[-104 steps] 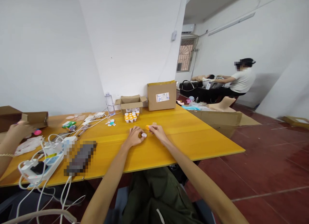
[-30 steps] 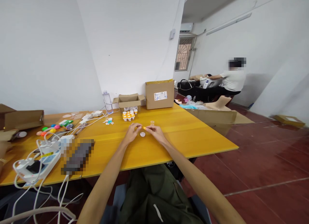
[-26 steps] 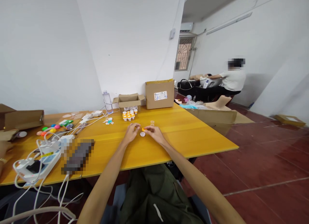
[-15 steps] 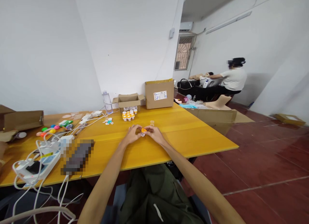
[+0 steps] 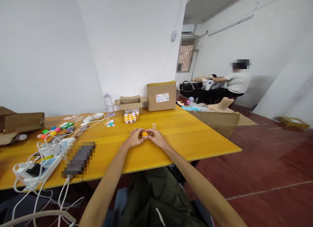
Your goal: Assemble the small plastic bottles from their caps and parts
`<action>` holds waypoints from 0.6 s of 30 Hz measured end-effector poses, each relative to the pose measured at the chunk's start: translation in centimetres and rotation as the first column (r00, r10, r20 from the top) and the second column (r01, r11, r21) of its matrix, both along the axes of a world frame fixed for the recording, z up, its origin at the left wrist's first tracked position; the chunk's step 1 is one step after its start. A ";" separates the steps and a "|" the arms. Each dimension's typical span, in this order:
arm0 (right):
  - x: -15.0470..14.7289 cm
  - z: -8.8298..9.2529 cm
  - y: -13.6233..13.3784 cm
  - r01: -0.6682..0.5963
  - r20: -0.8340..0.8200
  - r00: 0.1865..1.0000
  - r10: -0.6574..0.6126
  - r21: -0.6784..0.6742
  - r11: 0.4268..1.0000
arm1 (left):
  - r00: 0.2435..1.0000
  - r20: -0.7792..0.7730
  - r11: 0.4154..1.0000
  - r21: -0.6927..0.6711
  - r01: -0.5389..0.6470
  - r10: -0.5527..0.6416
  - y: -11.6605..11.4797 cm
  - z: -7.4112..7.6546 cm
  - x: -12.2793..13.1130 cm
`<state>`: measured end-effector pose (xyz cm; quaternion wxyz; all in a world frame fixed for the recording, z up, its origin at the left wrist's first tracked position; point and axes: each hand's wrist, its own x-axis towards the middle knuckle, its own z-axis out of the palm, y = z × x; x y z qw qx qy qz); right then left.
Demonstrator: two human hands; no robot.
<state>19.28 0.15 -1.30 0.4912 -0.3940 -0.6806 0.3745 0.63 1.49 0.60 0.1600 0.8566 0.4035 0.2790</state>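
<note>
Spreading across the foreground, a yellow wooden table (image 5: 195, 140) bears the things around both hands. Near its far edge, a closed cardboard box (image 5: 156, 103) with a white label stands beside a smaller, open-topped cardboard box (image 5: 126, 107). On the left side, a white power strip (image 5: 53, 160) lies loaded with plugs and cables, and a dark, pixelated device (image 5: 79, 159) lies just to its right. A clear plastic bottle (image 5: 108, 105) stands upright near the wall.

Nearer the person, the left hand (image 5: 134, 138) curls narrowly, with a slight gap between its index finger and thumb, their tips meeting a round orange piece (image 5: 145, 134). From the other side, the right hand (image 5: 157, 138) pinches the same piece, its fingers drawn close together. The piece sits between the two sets of fingertips, low over the table, and a pale part shows just beneath it.

Beyond the left hand, small white-and-orange containers (image 5: 130, 118) stand clustered in front of the open-topped box. Smaller still, a clear cup (image 5: 154, 126) stands just beyond the right hand.
</note>
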 end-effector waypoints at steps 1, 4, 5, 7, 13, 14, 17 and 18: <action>0.0 0.0 0.0 0.001 0.008 1.000 -0.001 0.004 1.000 | 1.000 0.001 1.000 0.001 0.001 -0.001 0.1 0.0 0.0; -0.1 -0.1 0.1 -0.001 0.027 1.000 0.001 0.017 1.000 | 1.000 0.004 1.000 0.004 0.012 -0.012 0.2 -0.1 0.0; -0.1 -0.2 0.1 -0.002 0.033 0.999 0.002 0.020 1.000 | 1.000 0.003 1.000 0.001 0.017 -0.017 0.2 -0.1 0.0; -0.1 -0.1 0.1 -0.003 0.046 0.999 0.002 0.025 1.000 | 1.000 0.001 1.000 -0.008 0.020 -0.020 0.1 0.0 0.0; -0.1 -0.2 0.2 0.002 0.086 0.996 -0.005 0.036 0.999 | 1.000 -0.021 0.999 -0.033 0.005 -0.006 0.0 0.2 0.2; -0.1 -0.2 0.2 -0.001 0.089 0.996 -0.003 0.039 0.999 | 1.000 -0.023 1.000 -0.030 0.008 -0.009 0.0 0.2 0.2; -0.1 -0.3 0.3 0.000 0.096 0.995 -0.004 0.043 0.999 | 1.000 -0.021 1.000 -0.022 0.019 -0.020 0.1 0.2 0.2; 0.0 -0.3 0.3 0.002 0.100 0.995 -0.006 0.042 0.999 | 1.000 -0.019 1.000 -0.021 0.022 -0.022 0.1 0.2 0.2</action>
